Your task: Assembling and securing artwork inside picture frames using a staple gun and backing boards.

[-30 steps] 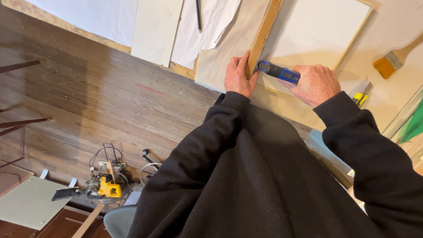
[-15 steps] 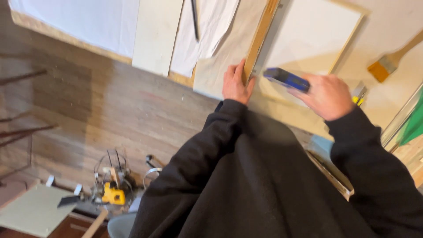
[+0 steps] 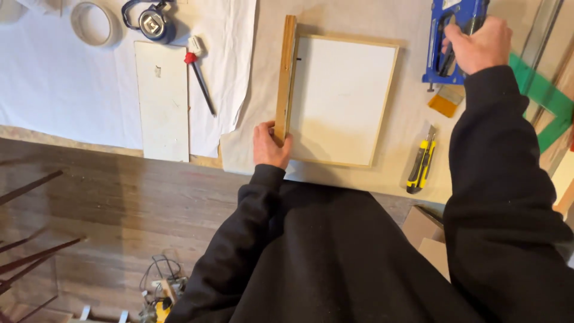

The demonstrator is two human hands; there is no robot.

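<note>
Head view looks straight down on a workbench (image 3: 359, 18) covered with pale paper, its near edge running across the middle of the picture above a dark wooden floor (image 3: 107, 203). At that near edge the left hand (image 3: 270, 145) is closed around the lower end of a narrow wooden strip (image 3: 286, 72), thumb on one side and fingers on the other; the strip lies lengthwise, pointing toward the far edge, pressed against the left side of a wood-framed white panel (image 3: 341, 98) that lies flat near the middle of the bench. Toward the far right corner the right hand (image 3: 478, 45) is wrapped around the handle of a blue staple gun (image 3: 451, 42), which rests well apart from the panel. Just below the gun lies a small brush (image 3: 445, 101) with orange-brown bristles, and nearer the bench's near edge a yellow and black utility knife (image 3: 421, 161). A green triangle (image 3: 544, 101) shows at the right edge. On the left half, over white sheeting, sit a roll of tape (image 3: 94, 24), a tape measure (image 3: 152, 21), a pale flat board (image 3: 161, 98) and a red-collared pencil-like tool (image 3: 200, 81).
</note>
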